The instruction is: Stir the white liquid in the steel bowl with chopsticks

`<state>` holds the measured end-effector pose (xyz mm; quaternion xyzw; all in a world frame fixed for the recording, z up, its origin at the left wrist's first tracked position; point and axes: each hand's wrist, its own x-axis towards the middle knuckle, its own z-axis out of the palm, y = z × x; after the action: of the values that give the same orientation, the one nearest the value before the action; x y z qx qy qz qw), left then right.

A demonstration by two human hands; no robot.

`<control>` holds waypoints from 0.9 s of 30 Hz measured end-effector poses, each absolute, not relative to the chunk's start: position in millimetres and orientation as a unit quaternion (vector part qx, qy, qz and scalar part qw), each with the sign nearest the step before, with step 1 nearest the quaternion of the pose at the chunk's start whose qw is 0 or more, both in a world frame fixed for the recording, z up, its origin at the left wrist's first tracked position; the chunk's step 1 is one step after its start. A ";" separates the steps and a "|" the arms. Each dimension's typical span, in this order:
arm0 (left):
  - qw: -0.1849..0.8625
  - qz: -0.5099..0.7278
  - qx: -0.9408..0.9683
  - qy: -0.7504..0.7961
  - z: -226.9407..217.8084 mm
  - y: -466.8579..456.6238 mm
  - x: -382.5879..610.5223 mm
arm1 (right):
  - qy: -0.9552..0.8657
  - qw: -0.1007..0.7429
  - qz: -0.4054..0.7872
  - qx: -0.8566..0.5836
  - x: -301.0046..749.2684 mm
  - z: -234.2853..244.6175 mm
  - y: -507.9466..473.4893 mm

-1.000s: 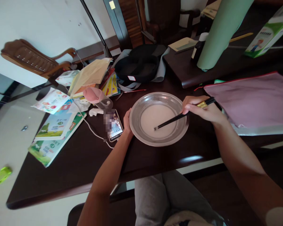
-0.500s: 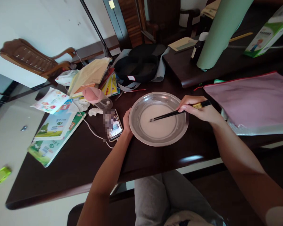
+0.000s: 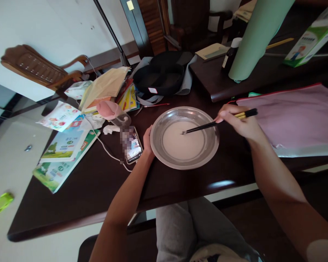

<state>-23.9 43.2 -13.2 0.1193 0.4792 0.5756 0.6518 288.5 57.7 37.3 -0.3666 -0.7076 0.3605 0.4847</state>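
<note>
A round metal bowl [image 3: 211,150] stands on the dark table, with a milky white liquid [image 3: 180,147] in its bottom. My left hand [image 3: 147,141] grips the bowl's left side; some of its fingers are hidden beside the wall. In my right hand [image 3: 233,118], closed at the bowl's right, is a pair of black chopsticks [image 3: 200,127] with gold bands near the top. They slant down to the left, and their tips meet the liquid near the middle.
Left of the bowl lie a lit phone [image 3: 133,147] with a white cable, a pink-topped bottle [image 3: 110,111] and several booklets [image 3: 61,145]. Behind is a black bag [image 3: 158,78]. At right are a pink zip pouch [image 3: 292,116] and a green cylinder [image 3: 258,43] on a raised surface.
My right hand has shifted right and slightly up, and the chopstick tips have moved right and a little back through the liquid. My left hand and the bowl stay put.
</note>
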 end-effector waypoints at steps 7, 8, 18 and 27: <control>0.655 0.568 0.112 0.485 -11.5 42.2 -24.4 | -0.746 0.406 0.411 -0.332 284.5 39.7 54.3; 0.655 0.568 0.113 0.485 -12.0 42.2 -24.7 | -0.753 0.404 0.402 -0.330 282.6 40.1 54.3; 0.649 0.570 0.110 0.491 -10.5 42.1 -23.3 | -0.733 0.439 0.398 -0.333 287.6 36.5 56.2; 0.658 0.567 0.095 0.487 -5.2 40.7 -20.7 | -0.695 0.493 0.388 -0.352 290.5 38.4 55.0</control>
<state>-20.7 40.7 -5.2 0.0955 0.4867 0.5666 0.6580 290.5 55.0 38.4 -0.3521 -0.6945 0.3876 0.4933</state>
